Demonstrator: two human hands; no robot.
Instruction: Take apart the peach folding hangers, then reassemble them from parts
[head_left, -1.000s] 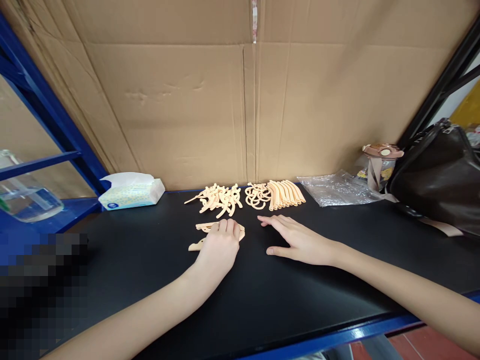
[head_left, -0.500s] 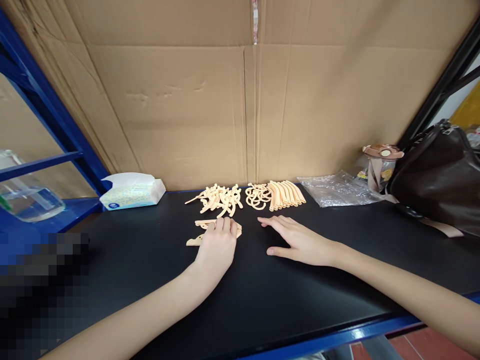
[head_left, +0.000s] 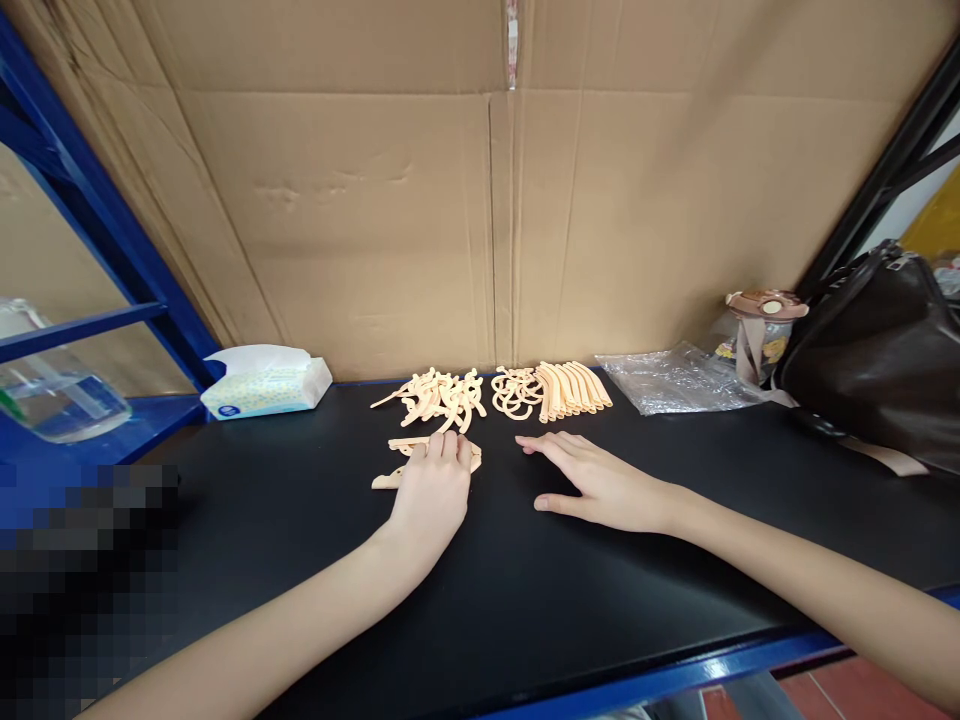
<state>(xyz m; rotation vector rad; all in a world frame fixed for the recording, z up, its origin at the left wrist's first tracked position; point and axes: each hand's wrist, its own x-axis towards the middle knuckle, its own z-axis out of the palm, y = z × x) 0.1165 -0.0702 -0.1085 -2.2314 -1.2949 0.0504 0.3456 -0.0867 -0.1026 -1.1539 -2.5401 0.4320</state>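
Observation:
My left hand (head_left: 431, 490) lies palm down on a few flat pale wooden pieces (head_left: 390, 480) in the middle of the black table (head_left: 300, 540), fingers stretched over them. To its right, my right hand (head_left: 600, 480) rests flat on the bare table, fingers spread and holding nothing. Behind the hands lie a loose heap of small curved wooden pieces (head_left: 435, 397), some ring-shaped pieces (head_left: 514, 392) and a neat row of curved strips (head_left: 574, 387).
A tissue pack (head_left: 262, 385) sits at the back left and a crumpled clear plastic bag (head_left: 675, 378) at the back right. Further right stand a lidded cup (head_left: 761, 330) and a dark handbag (head_left: 885, 350). Cardboard (head_left: 450, 200) walls the back; a blue shelf frame (head_left: 90, 220) stands left.
My left hand has slid the wooden pieces under it slightly to the left and away. The right hand has stayed put.

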